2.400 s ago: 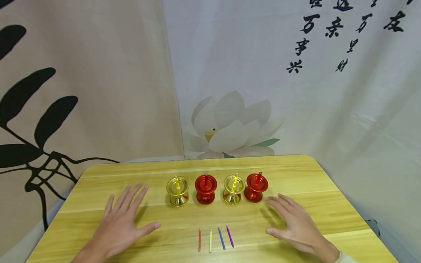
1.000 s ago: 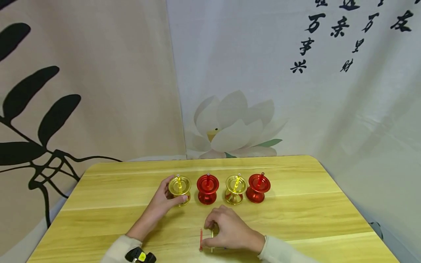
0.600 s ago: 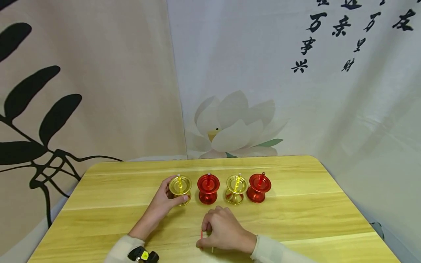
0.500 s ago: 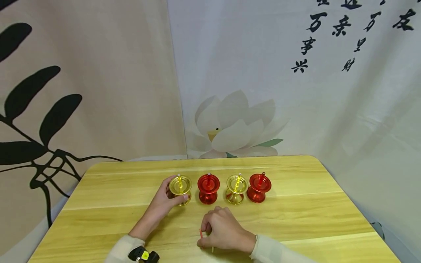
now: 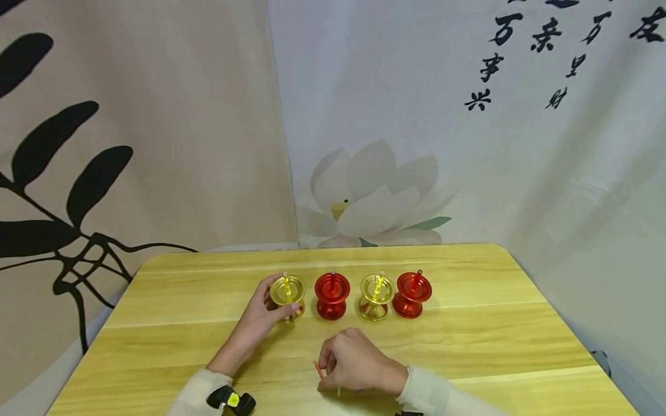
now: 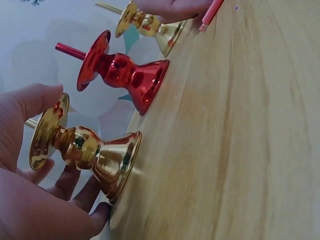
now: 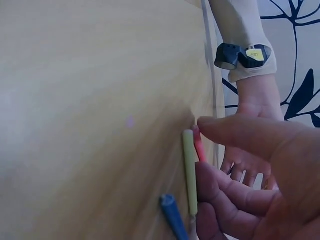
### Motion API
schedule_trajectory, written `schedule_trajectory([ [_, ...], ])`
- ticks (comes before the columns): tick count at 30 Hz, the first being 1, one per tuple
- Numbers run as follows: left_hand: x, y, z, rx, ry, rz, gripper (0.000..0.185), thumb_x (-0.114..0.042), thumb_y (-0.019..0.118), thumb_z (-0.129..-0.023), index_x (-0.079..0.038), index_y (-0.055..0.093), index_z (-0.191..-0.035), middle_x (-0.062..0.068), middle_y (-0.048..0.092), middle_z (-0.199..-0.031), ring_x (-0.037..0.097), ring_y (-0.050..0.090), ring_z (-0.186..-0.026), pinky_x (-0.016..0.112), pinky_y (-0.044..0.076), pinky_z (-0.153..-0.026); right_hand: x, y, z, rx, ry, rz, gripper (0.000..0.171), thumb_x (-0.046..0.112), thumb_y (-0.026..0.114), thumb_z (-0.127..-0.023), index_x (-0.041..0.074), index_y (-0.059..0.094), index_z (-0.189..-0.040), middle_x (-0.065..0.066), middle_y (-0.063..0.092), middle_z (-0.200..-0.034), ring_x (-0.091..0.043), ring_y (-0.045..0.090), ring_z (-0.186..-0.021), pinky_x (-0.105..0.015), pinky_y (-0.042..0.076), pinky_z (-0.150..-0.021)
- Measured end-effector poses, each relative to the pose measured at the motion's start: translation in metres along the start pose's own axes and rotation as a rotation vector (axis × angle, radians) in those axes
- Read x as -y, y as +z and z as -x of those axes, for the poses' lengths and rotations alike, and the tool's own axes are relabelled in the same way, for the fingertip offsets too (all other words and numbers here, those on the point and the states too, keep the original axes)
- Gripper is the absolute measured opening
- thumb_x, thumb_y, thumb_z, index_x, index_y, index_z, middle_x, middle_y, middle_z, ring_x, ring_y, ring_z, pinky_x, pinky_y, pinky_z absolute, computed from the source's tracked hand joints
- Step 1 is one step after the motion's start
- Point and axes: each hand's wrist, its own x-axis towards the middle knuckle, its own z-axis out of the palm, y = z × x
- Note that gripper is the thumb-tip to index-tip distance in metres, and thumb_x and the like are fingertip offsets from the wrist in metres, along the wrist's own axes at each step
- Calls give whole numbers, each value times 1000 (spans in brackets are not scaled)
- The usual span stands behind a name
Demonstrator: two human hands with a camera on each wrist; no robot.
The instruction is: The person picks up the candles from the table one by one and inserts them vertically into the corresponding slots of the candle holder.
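Observation:
My left hand [image 5: 256, 320] grips the leftmost gold candle holder [image 5: 288, 289], which stands upright on the table. In the left wrist view, the thumb lies at the dish rim of that gold holder [image 6: 82, 145] and the fingers curl behind its stem and base. Low over the table, my right hand [image 5: 359, 363] pinches a thin red candle [image 5: 318, 370] between thumb and fingers, its top leaning left. Beside the fingers in the right wrist view are a pale yellow candle [image 7: 190, 170] and a blue candle [image 7: 173, 217]. From the head, the right hand hides most of the candles.
Right of the held holder stand a red holder [image 5: 332, 296], a second gold holder [image 5: 376, 297] and a second red holder [image 5: 411, 296], each with an upright spike. The wooden table [image 5: 484, 346] ends at a printed curtain [image 5: 224, 144].
Both hands were spread apart above the table. The left hand has gone to the leftmost gold holder and gripped it. The right hand has come to the candles, pinched the red one and tilted it.

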Motion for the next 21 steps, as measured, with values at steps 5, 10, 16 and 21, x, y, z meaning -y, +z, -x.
schedule_trajectory([
  [5,1,0,-1,-3,1,6,83,-8,81,-101,-11,33,-168,26,52,-159,44,50,-148,43,51,-109,1,-2,1,32,28,-27,27,20,102,-74,21,77,-82,28,60,-66,11,56,-64,-14,47,-73],
  [10,2,-1,-2,-2,5,10,83,-9,81,-101,-10,32,-168,26,52,-159,43,48,-150,45,49,-112,1,-1,-1,31,27,-24,25,16,101,-74,21,77,-81,28,61,-66,15,54,-62,-10,47,-69],
  [16,4,0,-2,-8,3,0,82,-9,81,-101,-10,33,-168,26,52,-160,43,49,-150,45,48,-112,4,0,0,35,44,-83,23,10,99,-75,20,78,-78,24,64,-65,13,56,-60,-12,49,-64],
  [21,5,0,-1,-6,3,4,82,-9,81,-101,-11,33,-168,25,52,-160,43,49,-149,45,49,-111,6,0,-1,29,48,-81,24,7,97,-72,20,78,-76,24,63,-63,13,54,-57,-12,48,-59],
])
